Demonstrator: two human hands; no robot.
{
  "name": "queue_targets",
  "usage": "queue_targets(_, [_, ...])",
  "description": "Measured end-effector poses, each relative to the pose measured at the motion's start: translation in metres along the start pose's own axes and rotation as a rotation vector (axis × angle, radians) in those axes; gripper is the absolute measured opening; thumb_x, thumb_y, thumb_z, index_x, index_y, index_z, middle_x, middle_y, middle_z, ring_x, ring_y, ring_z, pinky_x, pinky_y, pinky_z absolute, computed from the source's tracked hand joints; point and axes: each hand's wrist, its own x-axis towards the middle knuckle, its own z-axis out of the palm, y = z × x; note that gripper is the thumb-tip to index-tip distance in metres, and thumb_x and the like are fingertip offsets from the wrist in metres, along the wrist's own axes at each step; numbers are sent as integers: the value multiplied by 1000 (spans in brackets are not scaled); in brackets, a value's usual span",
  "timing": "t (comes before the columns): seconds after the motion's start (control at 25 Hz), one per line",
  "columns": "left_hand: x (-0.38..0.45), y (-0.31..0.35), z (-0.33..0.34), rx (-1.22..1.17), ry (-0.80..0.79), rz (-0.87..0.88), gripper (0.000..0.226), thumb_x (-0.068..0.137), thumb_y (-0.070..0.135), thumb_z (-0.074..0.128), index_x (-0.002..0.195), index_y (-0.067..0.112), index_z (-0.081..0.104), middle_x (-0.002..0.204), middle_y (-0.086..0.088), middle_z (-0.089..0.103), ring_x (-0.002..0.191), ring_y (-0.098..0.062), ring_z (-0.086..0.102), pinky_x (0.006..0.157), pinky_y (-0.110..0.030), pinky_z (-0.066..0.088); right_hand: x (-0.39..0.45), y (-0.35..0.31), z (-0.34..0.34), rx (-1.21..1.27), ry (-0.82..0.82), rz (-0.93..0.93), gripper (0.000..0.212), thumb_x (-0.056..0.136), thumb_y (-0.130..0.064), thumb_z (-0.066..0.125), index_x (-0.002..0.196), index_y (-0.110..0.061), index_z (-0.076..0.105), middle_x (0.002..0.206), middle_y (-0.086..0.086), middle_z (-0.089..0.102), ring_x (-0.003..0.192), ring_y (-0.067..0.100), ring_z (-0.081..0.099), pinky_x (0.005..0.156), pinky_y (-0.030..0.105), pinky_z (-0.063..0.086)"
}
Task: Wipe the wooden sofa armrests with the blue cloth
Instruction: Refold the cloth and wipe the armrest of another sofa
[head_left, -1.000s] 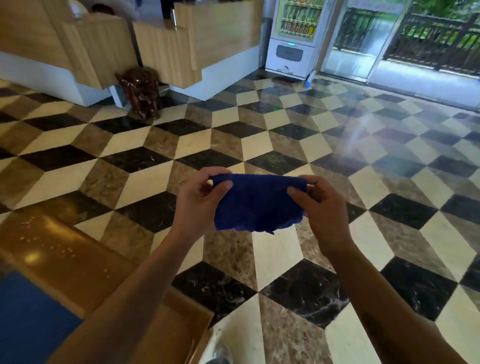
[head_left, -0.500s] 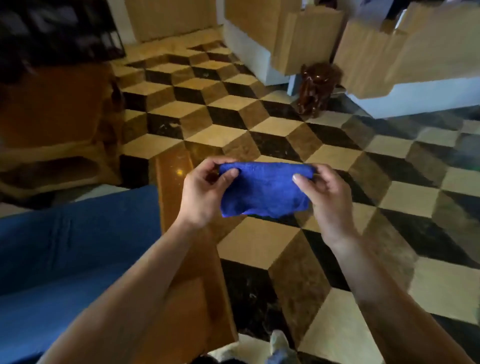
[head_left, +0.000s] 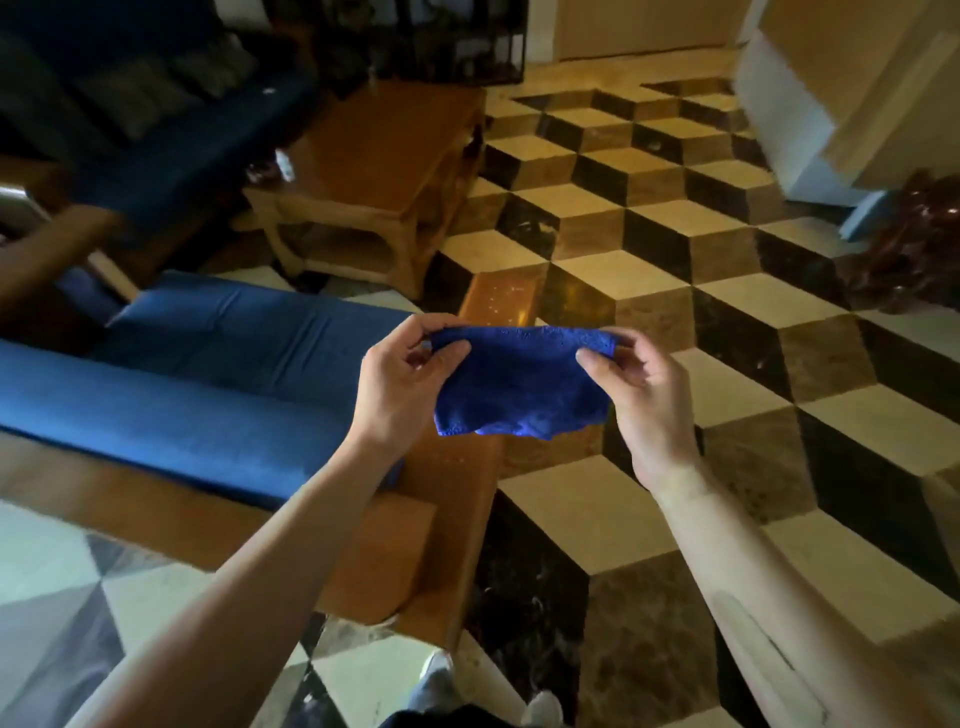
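Since the earlier frames the view has swung left: the sofa (head_left: 218, 395) and its armrest (head_left: 457, 499) now lie under the hands, where before there was mostly floor.

Both hands pinch the cloth (head_left: 519, 384) by its top corners, thumb against fingers: the left hand (head_left: 400, 389) has the left corner, the right hand (head_left: 639, 400) the right. Between them the top edge is stretched nearly straight, and the rest hangs in a loose fold in the air above the armrest, not touching it.

It looks soft, light and limp, so it should bunch easily and carry no weight worth minding; folded into a pad under one flat palm, it would probably wipe better than when held by its corners.

Beyond the armrest's far end stands a low wooden table (head_left: 384, 156), well apart, on the chequered floor (head_left: 779, 415). No wiping looks begun.
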Motion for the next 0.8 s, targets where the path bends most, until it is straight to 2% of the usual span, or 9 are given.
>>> queue_targets(0.16, [-7, -6, -22, 74, 114, -41, 41, 88, 8, 70, 91, 49, 69, 92, 17, 73, 92, -13, 68, 81, -25, 53, 9, 10, 27, 17, -117, -10, 15, 90, -23, 71, 100, -35, 67, 106, -6, 74, 100, 6, 69, 85, 23, 56])
queue_targets(0.32, [-7, -13, -39, 101, 160, -66, 43, 89, 7, 70, 89, 50, 68, 91, 18, 72, 91, -11, 68, 79, -21, 52, 20, 17, 50, 15, -156, 15, 14, 91, -23, 69, 105, -25, 68, 105, -6, 73, 99, 8, 69, 84, 27, 58])
queue_targets(0.52, [9, -37, -57, 118, 111, -139, 31, 89, 9, 70, 93, 40, 68, 91, 12, 72, 85, -11, 69, 73, -20, 53, 27, 36, 74, -3, -193, 59, 19, 94, -24, 66, 112, -21, 64, 109, -4, 71, 100, 7, 67, 84, 23, 56])
queue_targets(0.6, [19, -56, -59, 165, 62, -170, 31, 89, 11, 70, 92, 42, 67, 91, 11, 72, 81, -10, 68, 73, -21, 53, 32, 54, 83, 12, -189, 115, 18, 94, -21, 65, 111, -22, 63, 110, -3, 70, 101, 7, 67, 83, 22, 55])
queue_targets(0.68, [20, -78, -55, 224, 3, -216, 32, 88, 13, 70, 89, 45, 66, 86, 13, 70, 74, -6, 65, 70, -19, 51, 31, 78, 87, 18, -178, 192, 19, 94, -19, 65, 112, -19, 62, 112, 0, 70, 104, 11, 67, 84, 24, 55])
queue_targets(0.8, [17, -120, -47, 316, -100, -315, 24, 88, 15, 69, 89, 39, 66, 77, 13, 66, 67, -1, 59, 69, -18, 47, 25, 127, 92, 34, -140, 300, 17, 93, -16, 67, 109, -20, 64, 110, 2, 72, 105, 16, 68, 92, 33, 55])
